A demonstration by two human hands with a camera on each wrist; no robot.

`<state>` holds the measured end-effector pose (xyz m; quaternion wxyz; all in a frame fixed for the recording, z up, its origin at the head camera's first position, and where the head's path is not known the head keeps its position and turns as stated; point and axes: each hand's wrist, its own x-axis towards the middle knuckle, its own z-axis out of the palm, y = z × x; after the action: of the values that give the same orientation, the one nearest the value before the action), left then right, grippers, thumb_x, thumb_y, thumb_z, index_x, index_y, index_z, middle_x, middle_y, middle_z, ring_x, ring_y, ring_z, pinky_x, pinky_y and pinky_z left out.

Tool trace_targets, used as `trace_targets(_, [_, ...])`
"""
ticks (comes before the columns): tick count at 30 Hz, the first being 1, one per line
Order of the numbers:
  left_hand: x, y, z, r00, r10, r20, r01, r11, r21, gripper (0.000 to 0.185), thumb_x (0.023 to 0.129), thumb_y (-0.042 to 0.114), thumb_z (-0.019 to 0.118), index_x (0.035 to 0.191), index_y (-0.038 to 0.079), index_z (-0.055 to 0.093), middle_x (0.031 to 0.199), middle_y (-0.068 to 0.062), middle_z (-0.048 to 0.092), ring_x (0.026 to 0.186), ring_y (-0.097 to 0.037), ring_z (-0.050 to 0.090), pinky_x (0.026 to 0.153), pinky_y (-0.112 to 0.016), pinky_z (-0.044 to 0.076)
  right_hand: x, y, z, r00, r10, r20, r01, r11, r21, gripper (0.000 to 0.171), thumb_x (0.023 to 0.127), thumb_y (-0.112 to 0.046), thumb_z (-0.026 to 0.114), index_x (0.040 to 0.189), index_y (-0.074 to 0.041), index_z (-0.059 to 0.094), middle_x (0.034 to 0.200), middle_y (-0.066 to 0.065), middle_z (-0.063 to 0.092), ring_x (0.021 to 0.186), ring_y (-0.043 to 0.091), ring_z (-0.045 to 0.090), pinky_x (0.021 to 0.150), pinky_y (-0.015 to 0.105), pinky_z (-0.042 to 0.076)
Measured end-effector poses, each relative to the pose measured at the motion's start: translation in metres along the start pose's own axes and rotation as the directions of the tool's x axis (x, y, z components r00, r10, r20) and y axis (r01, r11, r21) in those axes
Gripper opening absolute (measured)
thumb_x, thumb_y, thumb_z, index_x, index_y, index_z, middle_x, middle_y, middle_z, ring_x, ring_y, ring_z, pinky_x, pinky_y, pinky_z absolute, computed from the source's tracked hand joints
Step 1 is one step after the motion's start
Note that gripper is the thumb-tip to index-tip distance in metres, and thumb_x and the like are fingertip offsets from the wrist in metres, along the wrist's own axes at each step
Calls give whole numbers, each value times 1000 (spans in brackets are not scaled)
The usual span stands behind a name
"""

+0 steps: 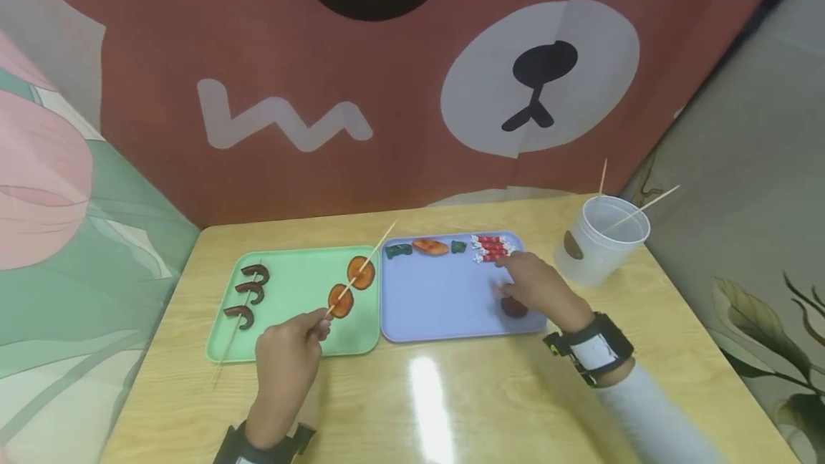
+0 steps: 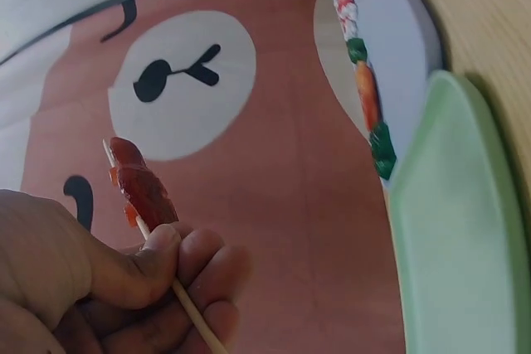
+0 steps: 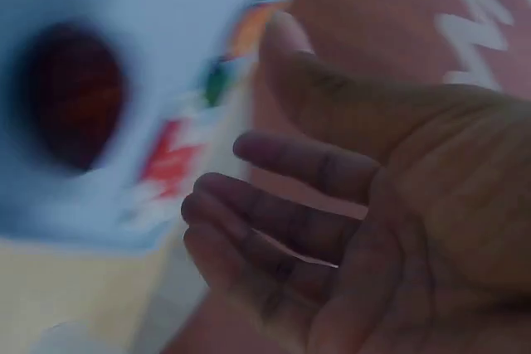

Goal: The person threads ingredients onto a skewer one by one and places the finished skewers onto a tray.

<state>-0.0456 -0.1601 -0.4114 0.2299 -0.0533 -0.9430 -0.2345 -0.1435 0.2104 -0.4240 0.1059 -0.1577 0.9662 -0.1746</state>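
My left hand [image 1: 291,353] pinches a wooden skewer [image 1: 385,236] between thumb and fingers, over the green tray [image 1: 293,342]. Two round orange-brown slices [image 1: 361,273] are threaded on it; in the left wrist view these slices [image 2: 145,188] sit just beyond the thumb. Above the right side of the purple tray [image 1: 432,328] is my right hand [image 1: 538,285], fingers apart and nothing held, as the right wrist view also shows. Close to that hand lie a dark round piece [image 1: 514,307] and several red-and-white pieces [image 1: 491,249].
A skewer [image 1: 225,353] with several dark curled pieces [image 1: 250,292] lies on the green tray. Along the purple tray's far edge are dark green pieces [image 1: 399,250] and an orange-brown piece [image 1: 430,247]. A translucent cup [image 1: 589,263] holding skewers stands at the right.
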Motion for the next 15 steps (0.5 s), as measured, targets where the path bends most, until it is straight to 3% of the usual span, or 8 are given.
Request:
trace_targets(3, [-2,-8,-5,998,-50,29,50,999,-4,15,79,0,83,94,0,80,78,-13,79,64,-24,76,58,-42,63,-4,17,14,997,40,63,-37,999,-40,54,79,-24,89,124,-1,69,102,12,68,93,27,63,84,45,57])
trace_targets(6, [-3,-10,-6,996,-69,55,70,997,-17,15,80,1,83,95,0,80,79,-12,79,64,-21,76,59,-40,63,-9,25,31,997,17,78,-16,1000,-20,42,75,-22,91,109,-7,72,88,2,61,81,17,55,73,34,53])
trace_targets(11, [-3,-9,-4,997,-60,52,61,998,-22,15,80,2,84,95,2,81,78,-9,79,62,-17,75,59,-39,63,-15,30,49,999,-43,-26,42,999,-32,20,78,-10,87,89,-12,70,82,-1,53,75,13,50,66,26,48])
trace_targets(15, [-2,-7,-3,998,-49,35,50,999,-18,15,79,2,84,94,3,81,76,-9,79,61,-18,74,59,-41,62,-15,31,51,992,-85,-97,82,996,-40,20,78,-3,86,91,-9,72,83,-1,55,75,12,52,67,28,52])
